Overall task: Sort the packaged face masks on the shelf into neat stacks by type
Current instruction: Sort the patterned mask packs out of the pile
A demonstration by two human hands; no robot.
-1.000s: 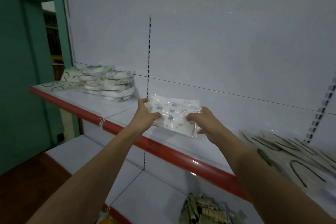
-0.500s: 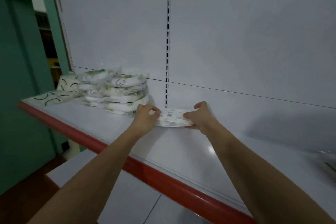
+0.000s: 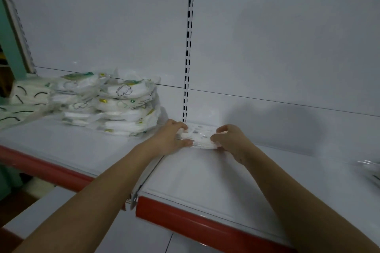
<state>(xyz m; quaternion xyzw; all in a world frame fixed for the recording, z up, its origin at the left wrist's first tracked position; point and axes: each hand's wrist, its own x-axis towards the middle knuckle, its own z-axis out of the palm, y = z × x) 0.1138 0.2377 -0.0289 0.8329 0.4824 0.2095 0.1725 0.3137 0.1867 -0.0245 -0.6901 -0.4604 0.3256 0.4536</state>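
Observation:
A small stack of clear-wrapped patterned masks [image 3: 199,136] lies flat on the white shelf [image 3: 205,178] near the back panel, below the slotted upright. My left hand [image 3: 170,139] grips its left end and my right hand [image 3: 230,139] grips its right end, fingers curled over the packets. To the left stand two stacks of white masks with green print [image 3: 125,107]. Further left lie packets of white masks with black ear loops [image 3: 22,98].
The shelf has a red front edge [image 3: 185,217] and a seam between two panels. A slotted upright [image 3: 188,51] runs up the back wall. Some clear packets [image 3: 370,170] show at the far right edge. A lower shelf sits below.
Both hands carried the patterned packets from the air down onto the shelf near the back panel. The view moved closer and to the left.

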